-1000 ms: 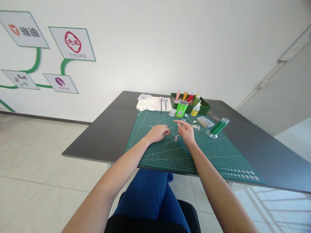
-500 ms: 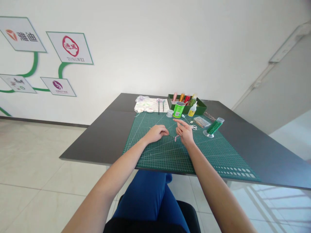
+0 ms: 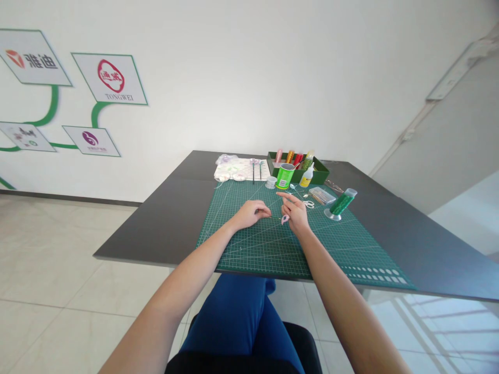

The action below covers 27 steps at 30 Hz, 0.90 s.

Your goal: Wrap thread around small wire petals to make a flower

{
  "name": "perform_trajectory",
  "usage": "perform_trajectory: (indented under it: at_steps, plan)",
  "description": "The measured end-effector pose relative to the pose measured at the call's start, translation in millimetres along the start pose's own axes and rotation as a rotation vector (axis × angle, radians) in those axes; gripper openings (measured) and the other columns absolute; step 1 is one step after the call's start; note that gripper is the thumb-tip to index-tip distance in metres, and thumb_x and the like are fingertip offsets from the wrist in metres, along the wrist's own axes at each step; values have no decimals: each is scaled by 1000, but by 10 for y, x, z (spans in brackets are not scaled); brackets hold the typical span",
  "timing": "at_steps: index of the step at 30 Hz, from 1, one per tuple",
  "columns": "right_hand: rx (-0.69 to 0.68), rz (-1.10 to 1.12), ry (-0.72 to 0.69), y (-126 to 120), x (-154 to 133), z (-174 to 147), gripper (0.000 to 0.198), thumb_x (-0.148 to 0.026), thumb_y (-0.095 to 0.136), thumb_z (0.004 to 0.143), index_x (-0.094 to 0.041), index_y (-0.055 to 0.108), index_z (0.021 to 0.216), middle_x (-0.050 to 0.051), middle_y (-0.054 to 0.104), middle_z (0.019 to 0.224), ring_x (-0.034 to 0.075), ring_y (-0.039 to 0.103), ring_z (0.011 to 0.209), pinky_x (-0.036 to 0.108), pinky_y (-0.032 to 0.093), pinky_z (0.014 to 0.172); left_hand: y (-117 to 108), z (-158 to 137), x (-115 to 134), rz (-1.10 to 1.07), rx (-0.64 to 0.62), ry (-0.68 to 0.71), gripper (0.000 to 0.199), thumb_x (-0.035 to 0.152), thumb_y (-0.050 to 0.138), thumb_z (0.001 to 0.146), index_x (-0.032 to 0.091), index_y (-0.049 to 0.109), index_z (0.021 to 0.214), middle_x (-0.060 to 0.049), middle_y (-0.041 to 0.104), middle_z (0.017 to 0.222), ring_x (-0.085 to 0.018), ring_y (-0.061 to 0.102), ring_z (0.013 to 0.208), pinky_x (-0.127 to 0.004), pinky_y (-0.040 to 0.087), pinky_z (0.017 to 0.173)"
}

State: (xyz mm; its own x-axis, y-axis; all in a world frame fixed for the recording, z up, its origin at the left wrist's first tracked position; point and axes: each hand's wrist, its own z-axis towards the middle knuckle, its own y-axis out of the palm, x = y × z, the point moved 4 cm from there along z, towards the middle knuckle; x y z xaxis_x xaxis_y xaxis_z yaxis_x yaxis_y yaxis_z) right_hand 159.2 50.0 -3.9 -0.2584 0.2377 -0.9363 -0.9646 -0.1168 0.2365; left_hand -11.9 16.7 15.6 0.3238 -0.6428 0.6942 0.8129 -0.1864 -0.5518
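Over the green cutting mat [image 3: 249, 249] my two hands work close together. My left hand [image 3: 252, 214] is closed, its fingertips pinching a thin wire [image 3: 275, 217] that runs toward the right. At the wire's other end is a small pale pink petal-like piece [image 3: 285, 219], dark at its middle. My right hand [image 3: 295, 212] grips this piece between thumb and lower fingers, with the index finger stretched out to the left. Just beyond the right hand lie white-handled scissors [image 3: 309, 204], their blades partly hidden.
A green tin [image 3: 285, 177], a glue bottle [image 3: 306, 176] and a small clear tub [image 3: 271, 182] stand behind my hands. Farther back is a green box [image 3: 322, 172] with coloured rolls. A green roll [image 3: 343, 202] leans at right; a clear case [image 3: 322, 196] lies nearby. White padding [image 3: 226, 170] holds flower pieces.
The pink piece has turned in my right hand, now showing a broader face with a dark middle. Both hands stay in nearly the same place; the view has shifted slightly.
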Motion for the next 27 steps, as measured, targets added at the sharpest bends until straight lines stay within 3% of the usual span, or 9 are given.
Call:
perform_trajectory:
  at_steps: [10,18,27]
  plan:
    - [98,-76,167,-53,98,0,40,-32,69,66,-10,74,99,-10,35,44,6,23,39,24,11,42,-70,12,-32,-110,123,-68,7,20,69,85,16,76,85,-3,69,80,-14,60,72,-27,46,72]
    - [17,-106,155,-30,129,20,38,-33,71,68,-9,74,97,-12,27,39,5,18,37,24,11,42,-115,17,-136,-289,243,-128,15,28,72,82,15,75,86,-5,71,81,-13,61,66,-26,48,64]
    - [-42,-180,161,8,140,15,35,-35,70,70,-10,73,94,-12,27,38,5,17,38,23,13,41,-193,9,-197,-336,393,-152,14,26,73,79,14,74,87,-4,70,76,-14,62,68,-27,49,67]
